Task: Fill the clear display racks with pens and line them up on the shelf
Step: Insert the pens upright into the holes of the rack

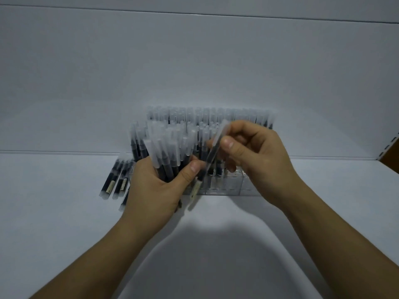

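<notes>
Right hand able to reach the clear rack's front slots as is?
Probably yes. The right hand, pinching one black pen with a frosted cap, hovers just above the clear plastic rack, whose front slots look empty. The left hand and its bundle of pens sit left of them.

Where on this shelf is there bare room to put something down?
Bare shelf lies right of the rack, left of the loose pens, and on the near side of the hands. The middle is crowded: the left hand grips a bundle, the right hand pinches one pen over the rack.
</notes>
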`<action>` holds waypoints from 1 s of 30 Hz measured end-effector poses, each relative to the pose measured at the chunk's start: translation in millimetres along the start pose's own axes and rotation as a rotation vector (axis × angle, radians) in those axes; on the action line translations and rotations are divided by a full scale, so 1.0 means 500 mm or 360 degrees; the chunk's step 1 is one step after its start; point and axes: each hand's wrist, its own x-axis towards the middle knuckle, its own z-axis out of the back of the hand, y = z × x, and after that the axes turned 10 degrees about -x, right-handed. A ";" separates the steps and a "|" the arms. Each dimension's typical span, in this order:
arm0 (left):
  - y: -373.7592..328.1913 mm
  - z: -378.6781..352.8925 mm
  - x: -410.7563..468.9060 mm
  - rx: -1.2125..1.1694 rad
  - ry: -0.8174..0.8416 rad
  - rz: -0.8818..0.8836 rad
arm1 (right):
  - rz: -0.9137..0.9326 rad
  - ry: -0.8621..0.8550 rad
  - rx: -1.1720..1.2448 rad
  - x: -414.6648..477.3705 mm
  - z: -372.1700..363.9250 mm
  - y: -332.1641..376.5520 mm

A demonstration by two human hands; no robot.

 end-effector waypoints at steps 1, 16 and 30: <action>0.000 -0.001 -0.002 0.0147 -0.0010 -0.0075 | -0.0027 -0.0073 0.0068 0.003 0.006 0.002; 0.053 0.006 -0.008 0.1447 0.0809 -0.0416 | 0.0102 -0.0671 -0.0443 0.015 0.055 0.007; 0.056 0.003 -0.009 0.1418 0.0786 -0.0411 | 0.0188 -0.0643 -0.0697 0.021 0.038 -0.012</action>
